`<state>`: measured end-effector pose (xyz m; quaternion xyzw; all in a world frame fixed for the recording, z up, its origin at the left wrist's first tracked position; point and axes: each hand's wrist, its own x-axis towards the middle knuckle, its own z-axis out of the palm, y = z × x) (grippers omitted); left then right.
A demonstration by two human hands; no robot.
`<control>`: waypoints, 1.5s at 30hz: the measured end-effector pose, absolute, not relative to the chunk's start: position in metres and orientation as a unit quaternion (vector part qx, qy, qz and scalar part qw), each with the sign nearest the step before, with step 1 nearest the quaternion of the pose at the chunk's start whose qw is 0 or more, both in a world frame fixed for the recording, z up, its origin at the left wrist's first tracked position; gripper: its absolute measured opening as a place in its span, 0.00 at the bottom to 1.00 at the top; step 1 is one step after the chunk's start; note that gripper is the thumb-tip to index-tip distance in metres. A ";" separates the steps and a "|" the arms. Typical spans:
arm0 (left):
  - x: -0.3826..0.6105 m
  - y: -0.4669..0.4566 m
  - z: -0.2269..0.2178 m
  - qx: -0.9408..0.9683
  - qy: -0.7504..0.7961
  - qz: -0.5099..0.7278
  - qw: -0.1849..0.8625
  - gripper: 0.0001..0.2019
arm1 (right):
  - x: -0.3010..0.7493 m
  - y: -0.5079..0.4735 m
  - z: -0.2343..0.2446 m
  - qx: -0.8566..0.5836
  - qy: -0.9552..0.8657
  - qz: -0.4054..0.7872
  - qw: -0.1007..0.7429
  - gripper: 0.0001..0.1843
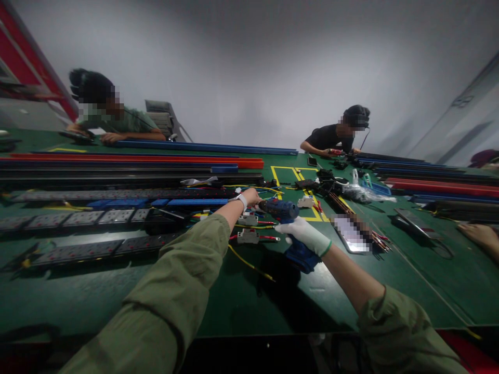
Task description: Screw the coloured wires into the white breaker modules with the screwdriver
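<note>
My right hand (306, 234), in a white glove, is wrapped round the grip of a blue cordless drill (280, 209). The drill lies level and its nose points left. At that nose is my left hand (250, 197), bare, with a white band at the wrist. Its fingers are closed, and what they hold is hidden. Just below, two grey circuit breakers (248, 237) with red and yellow wires lie at the ends of long black power strips (128, 244). Another breaker (306, 201) lies beyond the drill.
Blue, red and black channels (249, 163) lie along the green table (319, 291). On the right are a phone (353, 234), brown strips (343, 208), a plastic bag (362, 192) and a dark device (415, 221). Two people (132, 124) work across the table; another person's hand (481, 234) rests at right.
</note>
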<state>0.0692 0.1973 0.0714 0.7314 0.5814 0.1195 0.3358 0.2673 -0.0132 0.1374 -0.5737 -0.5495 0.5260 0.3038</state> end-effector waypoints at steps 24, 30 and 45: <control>0.068 0.194 0.078 0.738 0.583 0.097 0.327 0.13 | 0.270 -0.010 0.135 -0.562 -0.550 0.537 0.304 0.13; 0.069 0.192 0.080 0.736 0.584 0.100 0.326 0.13 | 0.269 -0.011 0.137 -0.564 -0.541 0.544 0.305 0.13; 0.068 0.202 0.068 0.729 0.584 0.110 0.339 0.13 | 0.271 -0.010 0.134 -0.558 -0.565 0.530 0.297 0.12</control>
